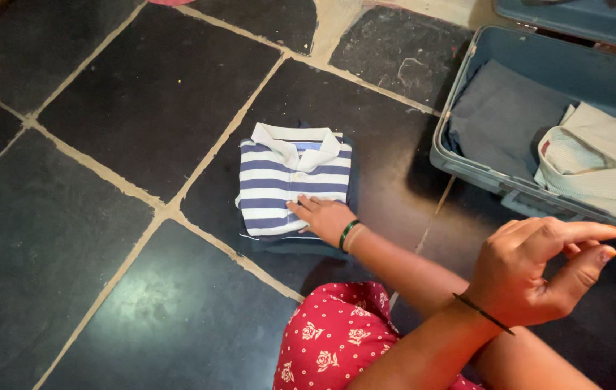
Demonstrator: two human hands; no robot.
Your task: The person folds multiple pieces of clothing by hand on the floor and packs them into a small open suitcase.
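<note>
A folded blue-and-white striped polo shirt (292,180) with a white collar lies on a dark folded garment (286,245) on the floor. My right hand (324,217), with a green bangle at the wrist, reaches across to the left and rests flat on the shirt's lower right corner. My left hand (539,271), with a thin dark band at the wrist, crosses over the right forearm. It hovers in the air in front of the suitcase with fingers loosely curled and nothing in them.
An open blue-grey suitcase (467,170) stands at the upper right. It holds a folded grey garment (503,115) and a folded pale shirt (597,162). The floor is dark stone tile with light joints. My red flowered clothing (337,339) shows at the bottom.
</note>
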